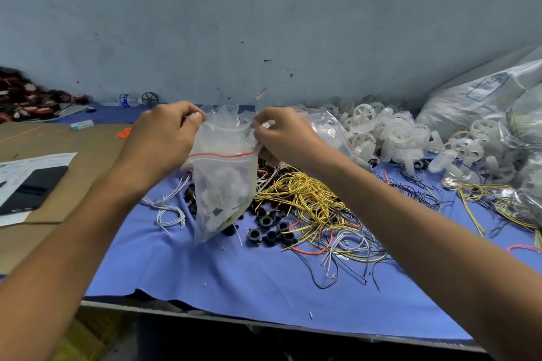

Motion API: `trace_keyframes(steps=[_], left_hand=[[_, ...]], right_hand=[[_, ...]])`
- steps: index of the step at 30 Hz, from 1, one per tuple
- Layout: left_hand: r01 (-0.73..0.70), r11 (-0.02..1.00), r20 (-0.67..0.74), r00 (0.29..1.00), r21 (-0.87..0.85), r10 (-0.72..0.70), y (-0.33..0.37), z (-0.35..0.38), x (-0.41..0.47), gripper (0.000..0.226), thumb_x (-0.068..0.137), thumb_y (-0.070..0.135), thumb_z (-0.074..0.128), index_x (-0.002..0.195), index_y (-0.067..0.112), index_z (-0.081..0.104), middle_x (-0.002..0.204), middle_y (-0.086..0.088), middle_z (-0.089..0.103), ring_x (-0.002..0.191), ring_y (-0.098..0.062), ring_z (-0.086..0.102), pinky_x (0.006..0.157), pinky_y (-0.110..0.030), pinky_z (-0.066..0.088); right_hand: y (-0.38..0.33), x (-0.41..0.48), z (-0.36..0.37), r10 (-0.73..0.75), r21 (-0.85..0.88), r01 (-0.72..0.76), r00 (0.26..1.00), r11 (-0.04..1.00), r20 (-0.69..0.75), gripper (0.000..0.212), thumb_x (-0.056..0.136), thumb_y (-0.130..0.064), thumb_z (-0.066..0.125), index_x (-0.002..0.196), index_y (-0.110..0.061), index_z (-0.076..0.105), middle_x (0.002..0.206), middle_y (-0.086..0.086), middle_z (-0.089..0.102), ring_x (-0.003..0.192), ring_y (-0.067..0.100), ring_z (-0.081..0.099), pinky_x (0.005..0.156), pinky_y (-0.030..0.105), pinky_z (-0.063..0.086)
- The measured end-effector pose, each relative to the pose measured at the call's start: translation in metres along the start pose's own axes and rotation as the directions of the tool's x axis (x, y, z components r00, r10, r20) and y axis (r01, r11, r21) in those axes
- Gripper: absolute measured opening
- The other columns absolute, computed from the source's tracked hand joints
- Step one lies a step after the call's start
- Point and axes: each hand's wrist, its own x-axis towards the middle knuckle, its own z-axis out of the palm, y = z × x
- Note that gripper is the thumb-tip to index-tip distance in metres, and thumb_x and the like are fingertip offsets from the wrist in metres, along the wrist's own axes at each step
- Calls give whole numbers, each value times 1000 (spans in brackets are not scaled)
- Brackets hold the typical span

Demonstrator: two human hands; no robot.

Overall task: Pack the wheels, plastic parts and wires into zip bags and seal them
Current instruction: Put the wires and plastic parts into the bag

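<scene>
Both hands are up over the middle of the bench (234, 287), which is wearing a blue cloth. The left hand (164, 132) is pinching the top left lip of a clear zip bag (225, 184), fingers curled around the plastic. The right hand (281, 135) is doing the same on the top right lip. The bag is hanging between them with its red zip line running just below the fingers. Whitish plastic parts are sitting inside it. Can't really tell if the zip is closed, or if the bag's bottom corner is touching the cloth.

Right behind the bag, a tangle of yellow wires (308, 199) is sprawling toward the right side. Black plastic rings (271, 228) are lying at the bag's lower right, and a few white wires (170, 208) are curling on its left. White wheels (390, 132) are piling up along the far edge on the right. Bulging clear sacks (475, 97) are leaning in the far right corner. Another zip bag (328, 129) is lying just past the right hand.

On the left side, a cardboard sheet (73, 149) is carrying a paper sheet (38, 160) with a dark phone (32, 189) on it.
</scene>
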Motion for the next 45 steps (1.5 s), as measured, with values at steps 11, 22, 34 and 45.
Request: trace_keyframes(steps=[11,22,34,45], left_hand=[[84,995,-52,995,-50,-87,-13,-25,46,24,96,30,49,98,24,73,88,-1,70,83,-22,59,77,-38,48],[110,992,-136,984,-55,-116,-6,8,2,23,100,26,47,104,16,68,95,-13,72,91,-36,64,78,-43,52],[23,990,1,1000,-141,-23,18,22,-24,14,101,35,49,99,31,62,73,7,68,78,-23,65,94,-63,42],[98,993,235,969,-71,-79,6,21,-33,11,91,30,60,85,35,68,62,11,62,60,-6,55,55,-30,43]], right_hand=[[-26,18,6,5,244,-22,997,969,71,29,98,-9,47,125,-7,57,78,16,66,60,22,57,50,31,50],[94,-30,12,76,-405,11,978,914,197,23,96,-22,50,103,-14,71,93,3,72,81,24,68,69,34,55],[209,47,-83,212,-641,-377,923,669,-321,33,93,-23,50,120,-27,69,143,18,46,135,34,33,111,42,27],[158,78,-100,142,-497,-297,935,815,-325,30,94,-19,48,106,-8,74,97,19,72,88,36,65,77,34,51]])
